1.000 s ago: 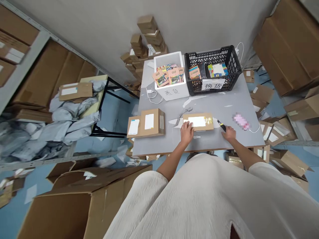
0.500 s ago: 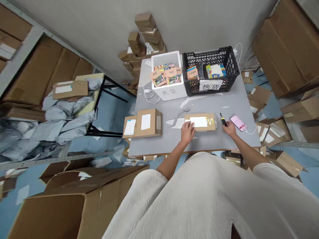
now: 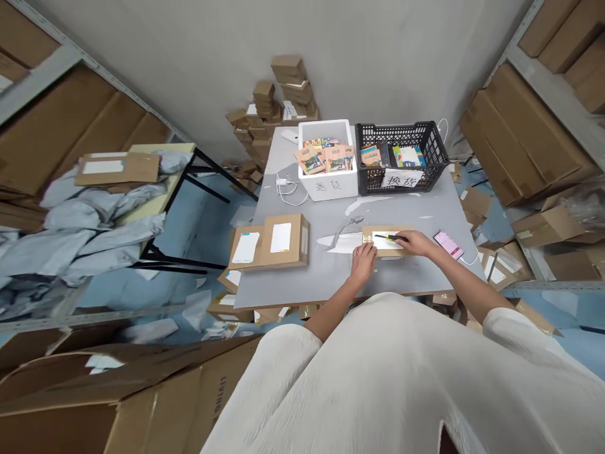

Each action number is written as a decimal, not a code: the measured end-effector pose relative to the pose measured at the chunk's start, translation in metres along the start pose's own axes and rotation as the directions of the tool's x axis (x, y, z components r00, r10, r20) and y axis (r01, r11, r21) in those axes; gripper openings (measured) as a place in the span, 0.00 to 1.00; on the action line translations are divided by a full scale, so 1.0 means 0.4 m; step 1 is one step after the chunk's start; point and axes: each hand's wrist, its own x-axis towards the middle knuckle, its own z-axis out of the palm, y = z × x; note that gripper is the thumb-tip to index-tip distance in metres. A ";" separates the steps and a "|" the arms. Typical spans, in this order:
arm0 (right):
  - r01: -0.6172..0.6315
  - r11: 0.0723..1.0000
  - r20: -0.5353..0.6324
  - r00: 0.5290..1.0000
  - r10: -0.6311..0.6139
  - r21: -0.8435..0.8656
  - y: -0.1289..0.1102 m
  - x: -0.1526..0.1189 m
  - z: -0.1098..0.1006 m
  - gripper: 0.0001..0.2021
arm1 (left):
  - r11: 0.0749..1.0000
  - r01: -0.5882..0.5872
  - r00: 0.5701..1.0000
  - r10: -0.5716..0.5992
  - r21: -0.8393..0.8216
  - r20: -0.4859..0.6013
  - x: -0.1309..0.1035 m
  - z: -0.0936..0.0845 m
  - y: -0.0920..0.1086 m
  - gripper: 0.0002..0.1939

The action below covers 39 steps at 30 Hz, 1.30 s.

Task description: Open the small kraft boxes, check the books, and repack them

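A small brown carton (image 3: 394, 253) with a white label and yellowish tape at its left end lies on the grey table (image 3: 321, 280). My left hand (image 3: 363, 261) rests on the carton's left end; whether its fingers grip the edge is hard to make out. Held in my right hand (image 3: 413, 243) is a black and yellow utility knife (image 3: 391, 238), pointing left over the label. A phone (image 3: 449, 244) with a lit screen lies right of my right hand.
Two labelled cartons (image 3: 287, 241) stand at the table's left. Behind are a white foam box (image 3: 329, 186) and a black crate (image 3: 399, 181) holding booklets. Grey parcels (image 3: 70, 252) fill the left side; a large open carton (image 3: 189, 384) stands at lower left.
My right hand has brought the knife left, from beside the phone to over the carton. The carton's taped end was on the right and is now on the left, under my left hand.
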 end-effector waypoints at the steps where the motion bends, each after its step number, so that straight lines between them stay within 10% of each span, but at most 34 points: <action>1: -0.001 0.999 0.031 1.000 0.002 -0.045 -0.021 0.007 0.000 0.20 | 1.000 -0.005 1.000 0.005 0.011 0.012 -0.006 -0.004 -0.002 0.20; 15: -0.065 0.936 0.103 0.989 0.107 -0.346 -0.171 0.053 -0.006 0.21 | 0.981 -0.151 0.986 0.158 -0.118 0.053 -0.034 -0.021 -0.054 0.29; 39: 0.027 0.917 0.205 0.977 0.061 -0.397 -0.104 0.091 -0.044 0.18 | 1.000 -0.016 0.998 0.018 -0.022 0.052 -0.026 -0.027 -0.007 0.32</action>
